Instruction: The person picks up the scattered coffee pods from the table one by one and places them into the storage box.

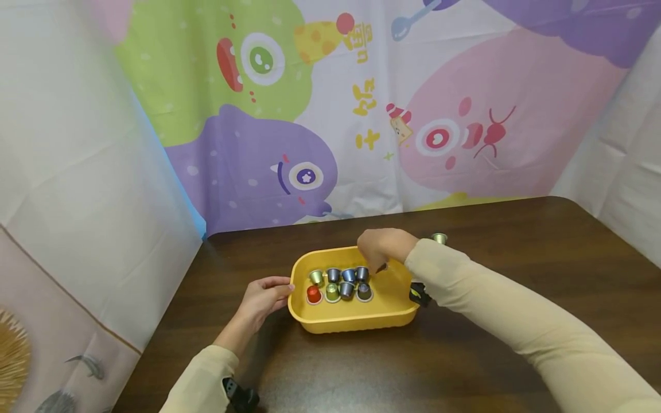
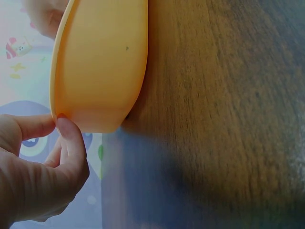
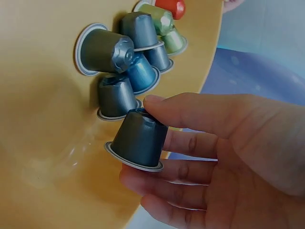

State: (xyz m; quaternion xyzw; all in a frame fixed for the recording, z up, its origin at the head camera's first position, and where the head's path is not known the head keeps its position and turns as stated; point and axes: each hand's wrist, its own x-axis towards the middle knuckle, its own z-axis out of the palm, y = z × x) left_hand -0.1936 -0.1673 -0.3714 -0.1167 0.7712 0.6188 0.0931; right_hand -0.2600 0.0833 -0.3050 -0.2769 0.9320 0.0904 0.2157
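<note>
A yellow plastic tray (image 1: 356, 324) with raised walls sits on the table. My left hand (image 1: 263, 298) pinches its left rim between thumb and fingers, as the left wrist view shows (image 2: 43, 176). Over the tray's right half, my right hand (image 1: 384, 246) holds a dark grey coffee capsule (image 3: 140, 140) between thumb and fingers. Inside the tray, several more capsules stand or lie grouped toward the left: a red capsule (image 1: 313, 295), light green capsules (image 1: 332, 292), a blue capsule (image 3: 141, 73) and dark grey capsules (image 1: 364, 291). In the head view the held capsule is mostly hidden by the hand.
A pale green capsule (image 1: 439, 238) stands on the dark wooden table (image 1: 330, 378) beyond the right forearm. A cartoon-printed cloth (image 1: 361, 189) hangs along the back edge, with white cloth (image 1: 93, 143) at the sides.
</note>
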